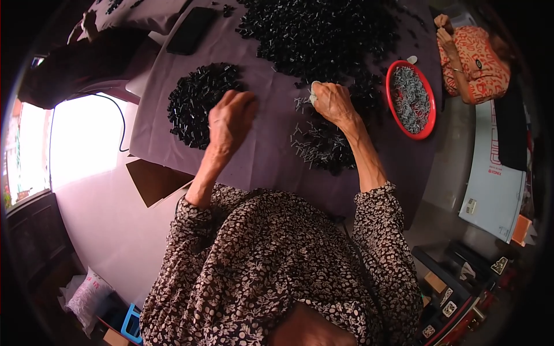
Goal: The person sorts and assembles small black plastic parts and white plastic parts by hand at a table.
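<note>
My left hand [229, 120] is curled closed beside a round pile of small black plastic pieces [193, 104]; it is slightly blurred, and its fingertips are hidden. Over the table, my right hand [336, 105] is bunched in a pinch, with a white finger cover [313, 93] on one digit. Whatever either hand holds is too small or hidden to make out. Just below the right hand lie loose grey metal pins [310, 151], scattered among more black pieces. A red oval tray [390, 104] full of similar grey pins stands to the right of that hand.
A large heap of black pieces [323, 40] spreads over the far part of the purple-covered table [262, 155]. At the far left lies a black phone [192, 30]. Another person in an orange patterned top [476, 63] sits at the right. An open cardboard flap [156, 181] juts below the left edge.
</note>
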`<action>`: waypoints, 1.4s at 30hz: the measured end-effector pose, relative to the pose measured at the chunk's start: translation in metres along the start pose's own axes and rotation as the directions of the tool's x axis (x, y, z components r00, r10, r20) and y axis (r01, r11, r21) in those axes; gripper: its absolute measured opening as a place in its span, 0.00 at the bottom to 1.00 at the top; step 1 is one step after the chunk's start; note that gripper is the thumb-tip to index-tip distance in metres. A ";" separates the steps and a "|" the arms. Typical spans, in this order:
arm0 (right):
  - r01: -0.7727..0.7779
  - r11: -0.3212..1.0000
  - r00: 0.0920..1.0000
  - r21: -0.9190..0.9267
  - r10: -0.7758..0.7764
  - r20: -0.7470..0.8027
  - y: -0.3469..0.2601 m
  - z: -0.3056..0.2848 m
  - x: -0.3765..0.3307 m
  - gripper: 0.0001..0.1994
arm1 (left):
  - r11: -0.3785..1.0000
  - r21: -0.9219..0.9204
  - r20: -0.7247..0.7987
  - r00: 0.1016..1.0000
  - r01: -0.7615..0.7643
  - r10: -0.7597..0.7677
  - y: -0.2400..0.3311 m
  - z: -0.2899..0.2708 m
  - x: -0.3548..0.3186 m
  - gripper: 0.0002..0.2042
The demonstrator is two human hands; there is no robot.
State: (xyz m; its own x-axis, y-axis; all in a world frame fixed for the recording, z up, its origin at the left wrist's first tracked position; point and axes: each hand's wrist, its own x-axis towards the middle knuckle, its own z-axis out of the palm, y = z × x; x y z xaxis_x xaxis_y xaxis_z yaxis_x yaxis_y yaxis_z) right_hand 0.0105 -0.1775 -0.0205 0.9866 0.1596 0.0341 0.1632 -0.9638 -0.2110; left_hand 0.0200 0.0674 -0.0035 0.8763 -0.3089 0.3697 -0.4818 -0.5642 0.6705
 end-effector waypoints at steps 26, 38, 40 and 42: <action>0.026 0.970 0.999 0.241 -0.021 -0.024 -0.011 -0.002 -0.030 0.02 | 0.895 -0.328 0.406 0.900 0.304 -0.157 0.030 0.055 -0.015 0.10; -0.219 0.631 0.975 0.744 0.178 0.136 -0.010 -0.015 -0.045 0.07 | 0.765 -0.462 0.422 0.870 0.449 -0.256 0.036 0.054 -0.016 0.12; -0.176 0.515 0.983 0.839 0.133 0.124 -0.014 -0.015 -0.052 0.10 | 0.650 -0.574 0.464 0.852 0.499 -0.244 0.039 0.056 -0.015 0.12; -0.203 0.365 0.977 0.909 0.137 0.163 -0.022 -0.014 -0.056 0.14 | 0.517 -0.666 0.505 0.835 0.538 -0.218 0.041 0.059 -0.016 0.12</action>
State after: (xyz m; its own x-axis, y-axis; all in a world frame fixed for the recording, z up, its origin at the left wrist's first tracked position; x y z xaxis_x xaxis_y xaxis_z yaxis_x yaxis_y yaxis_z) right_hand -0.0485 -0.1681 -0.0036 0.9862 0.0585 -0.1548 -0.1412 -0.1899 -0.9716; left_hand -0.0135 0.0041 -0.0197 0.8375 -0.5217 -0.1627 0.2217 0.0523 0.9737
